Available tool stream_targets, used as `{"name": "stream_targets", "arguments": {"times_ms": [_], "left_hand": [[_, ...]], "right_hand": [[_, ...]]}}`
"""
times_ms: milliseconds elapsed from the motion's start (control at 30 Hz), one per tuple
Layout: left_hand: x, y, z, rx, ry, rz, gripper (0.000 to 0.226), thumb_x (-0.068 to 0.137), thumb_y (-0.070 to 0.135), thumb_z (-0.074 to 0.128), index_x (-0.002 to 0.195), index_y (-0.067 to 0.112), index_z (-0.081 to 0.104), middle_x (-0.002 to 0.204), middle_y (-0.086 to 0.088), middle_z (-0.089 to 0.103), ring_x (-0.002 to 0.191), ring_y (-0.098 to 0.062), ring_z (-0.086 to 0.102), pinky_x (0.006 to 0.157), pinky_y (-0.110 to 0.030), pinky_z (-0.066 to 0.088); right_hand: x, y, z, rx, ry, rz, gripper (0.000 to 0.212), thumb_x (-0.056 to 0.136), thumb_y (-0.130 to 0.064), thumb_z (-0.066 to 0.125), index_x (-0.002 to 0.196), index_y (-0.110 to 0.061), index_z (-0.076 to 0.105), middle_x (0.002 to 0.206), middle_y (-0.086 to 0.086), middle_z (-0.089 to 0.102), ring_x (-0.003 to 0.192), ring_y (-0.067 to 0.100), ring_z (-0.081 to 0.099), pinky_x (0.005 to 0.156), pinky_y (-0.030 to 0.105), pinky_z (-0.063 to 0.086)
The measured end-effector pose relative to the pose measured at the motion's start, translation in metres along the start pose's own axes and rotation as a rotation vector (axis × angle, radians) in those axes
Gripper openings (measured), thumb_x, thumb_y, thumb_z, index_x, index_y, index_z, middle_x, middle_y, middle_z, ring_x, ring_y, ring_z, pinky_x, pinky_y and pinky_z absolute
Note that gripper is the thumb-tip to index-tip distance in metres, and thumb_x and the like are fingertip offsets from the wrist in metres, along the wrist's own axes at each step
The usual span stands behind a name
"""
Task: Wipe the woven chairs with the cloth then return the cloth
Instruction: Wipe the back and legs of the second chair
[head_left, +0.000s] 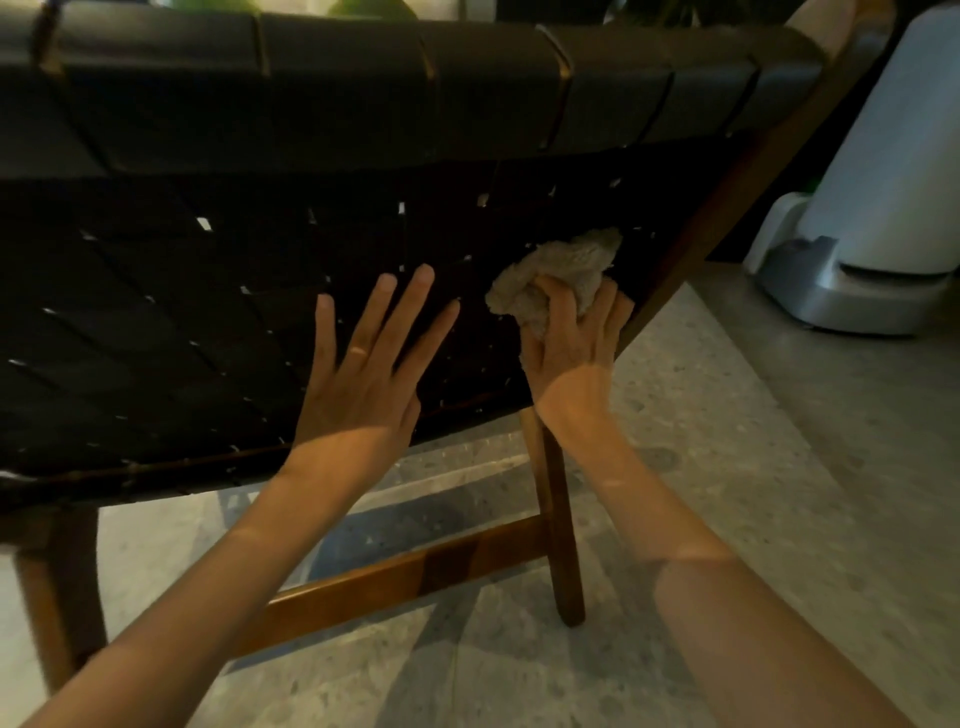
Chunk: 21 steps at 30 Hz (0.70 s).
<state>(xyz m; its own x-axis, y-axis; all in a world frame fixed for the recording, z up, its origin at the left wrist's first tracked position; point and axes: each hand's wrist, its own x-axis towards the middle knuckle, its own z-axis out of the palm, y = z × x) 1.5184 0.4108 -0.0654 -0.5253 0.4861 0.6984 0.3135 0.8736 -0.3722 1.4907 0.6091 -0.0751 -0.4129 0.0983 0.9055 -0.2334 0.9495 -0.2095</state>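
Bracing: left hand (363, 374) lies flat, fingers straight, on the black woven chair (249, 291) back. Right hand (571, 358) grips the bunched cloth (558, 278) against the weave beside the wooden frame (717, 218). Cloth looks soft, light; hold it wadded. White appliance (878, 208) stands beyond.

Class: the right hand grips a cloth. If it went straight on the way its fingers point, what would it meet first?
Probably the chair's wooden side rail, just past the cloth the right hand grips; depth is unclear.
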Motion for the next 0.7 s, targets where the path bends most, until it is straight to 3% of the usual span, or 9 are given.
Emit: {"name": "stream_targets", "arguments": {"times_ms": [67,133,200,300,400,533,633,700], "left_hand": [[0.000,0.001,-0.001,-0.002,0.009,-0.004,0.087,0.079,0.017,0.066,0.152,0.020,0.019,0.157,-0.009,-0.008,0.144,-0.027,-0.016,0.114,-0.054,-0.012],[0.000,0.003,-0.001,-0.026,0.023,-0.012,0.086,0.078,0.015,0.068,0.151,0.019,0.022,0.158,-0.009,-0.003,0.145,-0.027,-0.015,0.114,-0.053,-0.012],[0.001,0.004,-0.002,-0.047,0.027,-0.025,0.084,0.078,0.014,0.069,0.150,0.019,0.025,0.158,-0.009,-0.002,0.145,-0.026,-0.015,0.114,-0.053,-0.013],[0.000,0.006,0.000,-0.036,0.028,-0.033,0.081,0.082,0.018,0.066,0.151,0.021,0.023,0.158,-0.009,-0.011,0.145,-0.028,-0.014,0.114,-0.054,-0.012],[0.000,0.006,0.001,-0.031,0.018,-0.032,0.083,0.080,0.019,0.066,0.151,0.023,0.023,0.157,-0.008,-0.014,0.145,-0.029,-0.013,0.114,-0.054,-0.012],[0.001,0.006,0.001,-0.048,0.007,-0.028,0.086,0.078,0.018,0.068,0.150,0.026,0.023,0.158,-0.011,-0.007,0.145,-0.030,-0.012,0.114,-0.056,-0.009],[0.001,0.004,0.003,-0.019,0.018,-0.012,0.086,0.078,0.020,0.067,0.151,0.027,0.022,0.158,-0.010,-0.011,0.145,-0.031,-0.011,0.114,-0.057,-0.006],[0.001,0.003,0.005,-0.015,0.019,-0.004,0.086,0.078,0.021,0.066,0.151,0.027,0.021,0.158,-0.010,-0.014,0.145,-0.031,-0.012,0.114,-0.058,-0.005]], "right_hand": [[-0.003,0.002,-0.015,-0.022,0.058,-0.035,0.033,0.085,-0.009,0.063,0.115,-0.021,0.054,0.129,0.013,0.033,0.108,0.031,0.032,0.093,0.042,0.033],[0.002,0.003,-0.031,-0.073,0.187,-0.123,0.022,0.083,-0.001,0.063,0.097,-0.018,0.062,0.127,0.008,0.035,0.108,0.028,0.033,0.087,0.041,0.029],[0.015,0.002,-0.049,-0.083,0.309,-0.256,0.014,0.090,-0.005,0.059,0.091,-0.019,0.055,0.124,0.007,0.041,0.109,0.026,0.036,0.085,0.039,0.030],[0.038,0.001,-0.069,0.037,0.355,-0.384,0.006,0.096,-0.009,0.051,0.096,-0.013,0.047,0.122,0.006,0.044,0.114,0.028,0.042,0.092,0.040,0.037],[0.052,0.003,-0.069,0.150,0.381,-0.386,0.006,0.099,-0.007,0.043,0.103,-0.011,0.043,0.112,0.005,0.045,0.108,0.027,0.047,0.092,0.034,0.044],[0.060,0.006,-0.057,0.171,0.408,-0.418,0.014,0.099,-0.001,0.041,0.107,-0.009,0.049,0.099,0.013,0.058,0.098,0.030,0.050,0.088,0.039,0.047],[0.063,0.007,-0.044,0.158,0.403,-0.337,0.018,0.102,-0.006,0.035,0.109,-0.014,0.049,0.111,0.009,0.047,0.101,0.030,0.046,0.088,0.035,0.044],[0.063,0.008,-0.036,0.182,0.373,-0.302,0.021,0.099,-0.002,0.043,0.114,-0.016,0.049,0.119,0.008,0.042,0.108,0.032,0.045,0.093,0.038,0.044]]}}
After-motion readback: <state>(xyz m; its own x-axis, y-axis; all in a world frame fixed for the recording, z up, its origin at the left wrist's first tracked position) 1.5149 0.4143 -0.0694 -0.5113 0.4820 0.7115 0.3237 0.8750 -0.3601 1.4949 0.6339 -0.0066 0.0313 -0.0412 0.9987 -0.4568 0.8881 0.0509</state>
